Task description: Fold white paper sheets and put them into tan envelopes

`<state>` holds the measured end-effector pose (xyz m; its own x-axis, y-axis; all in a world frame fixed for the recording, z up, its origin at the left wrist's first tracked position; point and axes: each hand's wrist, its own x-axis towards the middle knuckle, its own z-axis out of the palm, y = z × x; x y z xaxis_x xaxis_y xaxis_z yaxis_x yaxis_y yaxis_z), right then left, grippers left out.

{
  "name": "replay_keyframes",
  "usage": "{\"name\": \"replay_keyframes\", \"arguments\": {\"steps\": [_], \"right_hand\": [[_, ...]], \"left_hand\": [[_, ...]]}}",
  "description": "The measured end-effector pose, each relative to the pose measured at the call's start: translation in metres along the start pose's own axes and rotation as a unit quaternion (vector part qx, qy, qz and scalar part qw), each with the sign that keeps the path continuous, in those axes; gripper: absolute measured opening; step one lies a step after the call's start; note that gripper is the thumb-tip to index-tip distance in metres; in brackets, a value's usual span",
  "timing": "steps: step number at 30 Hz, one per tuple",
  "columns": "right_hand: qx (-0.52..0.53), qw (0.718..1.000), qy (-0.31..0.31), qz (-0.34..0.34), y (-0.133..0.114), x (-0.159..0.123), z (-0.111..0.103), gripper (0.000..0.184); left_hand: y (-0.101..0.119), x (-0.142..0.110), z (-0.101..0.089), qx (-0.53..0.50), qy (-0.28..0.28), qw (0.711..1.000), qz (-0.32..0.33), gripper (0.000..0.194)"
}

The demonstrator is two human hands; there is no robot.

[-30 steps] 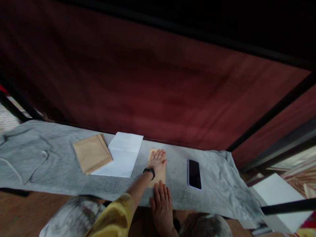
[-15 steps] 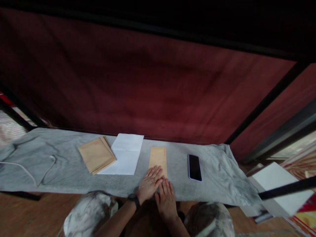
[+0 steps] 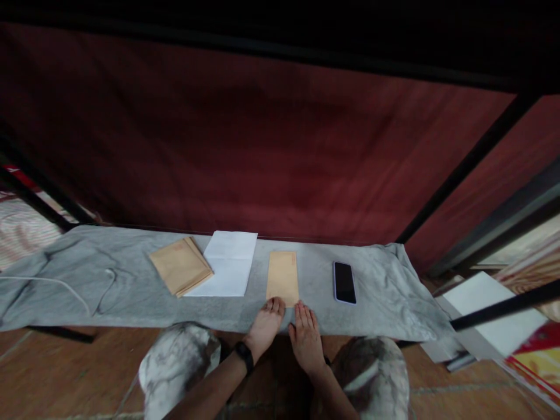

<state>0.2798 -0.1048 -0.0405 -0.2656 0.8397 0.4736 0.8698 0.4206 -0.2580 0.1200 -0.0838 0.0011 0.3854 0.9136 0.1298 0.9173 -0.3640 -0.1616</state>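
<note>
A brown paper envelope [image 3: 282, 275] lies upright on the grey cloth in front of me. My left hand [image 3: 266, 324] is at its lower left corner, with bent fingers closed on the bottom edge; the thumb is hard to make out. My right hand [image 3: 306, 338] rests palm down by the lower right corner, its fingers stretched out and the fingertips at the envelope's edge. Left of these, a stack of brown envelopes [image 3: 179, 265] partly covers white paper sheets [image 3: 231, 268] that show a crease across them.
A phone [image 3: 345, 283] in a light purple case lies on the right of the grey cloth [image 3: 380, 291]. At the left is a white cable [image 3: 56, 281]. Behind stands a dark red panel [image 3: 262, 157] with black frame bars. A white box [image 3: 490, 309] sits beyond the right end.
My hands have drawn apart and back toward me, uncovering most of the envelope. My left fingers went from flat to bent, and the whole view has shifted slightly.
</note>
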Motion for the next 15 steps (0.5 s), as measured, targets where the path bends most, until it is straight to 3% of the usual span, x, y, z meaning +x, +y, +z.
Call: {"name": "replay_keyframes", "arguments": {"steps": [7,10,12,15], "right_hand": [[0.068,0.996,-0.044,0.025,0.009,0.006,0.003,0.055],[0.135,0.987,-0.047,0.073,0.004,0.011,0.002,0.056],[0.234,0.962,-0.045,0.132,-0.001,0.016,-0.001,0.055],[0.41,0.876,-0.025,0.254,-0.005,0.027,-0.006,0.047]], "left_hand": [[0.01,0.029,-0.014,0.004,-0.023,0.999,0.032,0.033],[0.012,0.035,-0.017,-0.02,-0.039,0.999,0.026,0.027],[0.014,0.04,-0.019,-0.05,-0.047,0.998,0.016,0.024],[0.015,0.045,-0.025,-0.111,-0.043,0.993,-0.019,0.024]]}}
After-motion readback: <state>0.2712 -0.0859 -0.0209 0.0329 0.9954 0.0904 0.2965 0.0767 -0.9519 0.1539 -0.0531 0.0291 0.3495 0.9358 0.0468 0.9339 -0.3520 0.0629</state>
